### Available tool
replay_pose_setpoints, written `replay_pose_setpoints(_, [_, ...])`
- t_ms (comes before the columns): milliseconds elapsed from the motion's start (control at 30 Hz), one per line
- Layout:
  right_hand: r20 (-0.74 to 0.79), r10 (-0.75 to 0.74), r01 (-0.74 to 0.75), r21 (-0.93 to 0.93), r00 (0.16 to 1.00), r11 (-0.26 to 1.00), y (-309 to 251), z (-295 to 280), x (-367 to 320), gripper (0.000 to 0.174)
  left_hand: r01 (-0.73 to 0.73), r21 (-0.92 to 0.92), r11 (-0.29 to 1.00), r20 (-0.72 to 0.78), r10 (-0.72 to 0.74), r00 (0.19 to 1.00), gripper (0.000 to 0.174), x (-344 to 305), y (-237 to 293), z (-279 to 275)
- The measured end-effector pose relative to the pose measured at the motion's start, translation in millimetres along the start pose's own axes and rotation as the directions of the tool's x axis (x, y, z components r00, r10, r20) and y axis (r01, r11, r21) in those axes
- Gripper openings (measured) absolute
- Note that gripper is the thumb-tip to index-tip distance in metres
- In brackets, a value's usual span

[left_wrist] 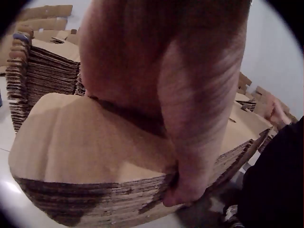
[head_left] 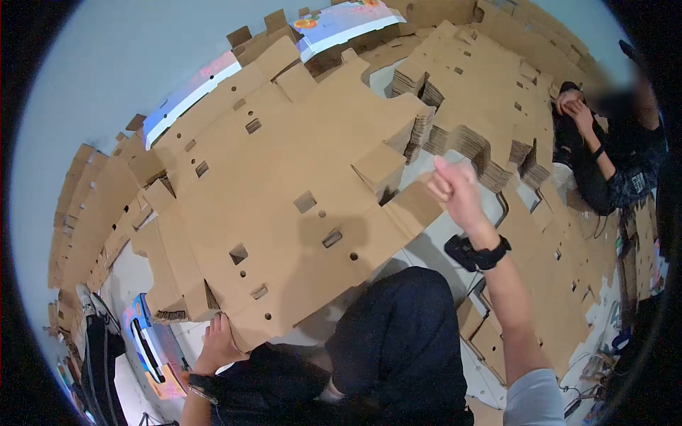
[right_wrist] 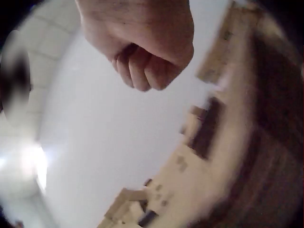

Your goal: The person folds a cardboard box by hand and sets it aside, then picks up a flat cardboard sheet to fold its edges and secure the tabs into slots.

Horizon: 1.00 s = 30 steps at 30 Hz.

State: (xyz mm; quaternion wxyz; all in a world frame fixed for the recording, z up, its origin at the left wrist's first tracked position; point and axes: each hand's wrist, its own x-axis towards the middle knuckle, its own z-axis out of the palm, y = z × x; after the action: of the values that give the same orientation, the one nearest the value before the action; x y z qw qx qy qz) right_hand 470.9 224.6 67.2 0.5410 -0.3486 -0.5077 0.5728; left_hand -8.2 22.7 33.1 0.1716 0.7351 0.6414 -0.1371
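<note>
A stack of die-cut brown cardboard sheets [head_left: 277, 177] with square slots and small round holes lies in front of me. At its near left corner my left hand [head_left: 219, 343] grips the stack's edge. In the left wrist view the thumb [left_wrist: 186, 192] bends down over the layered side, while the other fingers are hidden behind the hand. My right hand [head_left: 458, 192] is held up in a fist by the stack's right edge, overlapping a gap between stacks in the head view. The right wrist view shows its curled fingers [right_wrist: 142, 73] with nothing visible in them.
More cardboard stacks [head_left: 483, 85] stand at the back right and along the wall. Printed blue-and-white cardboard pieces [head_left: 348, 25] lie at the back. A colourful box [head_left: 153, 348] is at the left. Another person [head_left: 593, 142] sits at the right, hands together.
</note>
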Motion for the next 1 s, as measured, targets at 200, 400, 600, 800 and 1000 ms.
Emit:
replay_pose_setpoints(200, [0.084,0.152,-0.142,-0.111,0.985,0.984,67.9,-16.5,-0.5,0.051,0.004,-0.017,1.0,0.004,-0.004,1.0,0.095,0.7,-3.5,3.6])
replay_pose_setpoints(400, [0.122,0.078,-0.054,-0.19,0.989,0.98,-10.3,3.6,0.2,0.053,-0.036,-0.011,0.999,-0.042,0.036,0.998,0.093,1.6,-3.3,2.3])
replay_pose_setpoints(600, [-0.085,0.077,-0.096,-0.25,0.993,0.964,51.5,-9.9,2.8,0.052,-0.049,0.012,0.999,-0.066,0.05,0.997,0.089,1.4,4.9,-4.6])
replay_pose_setpoints(800, [0.012,0.102,-0.101,-0.051,0.995,0.994,60.4,-20.0,5.3,0.049,-0.053,0.0,0.999,-0.078,0.053,0.996,0.087,0.8,1.9,-1.6])
replay_pose_setpoints(1000, [-0.018,0.124,-0.125,-0.072,0.992,0.99,56.8,-17.2,4.1,0.05,-0.059,-0.05,0.997,-0.075,0.055,0.996,0.087,2.9,-2.4,3.3])
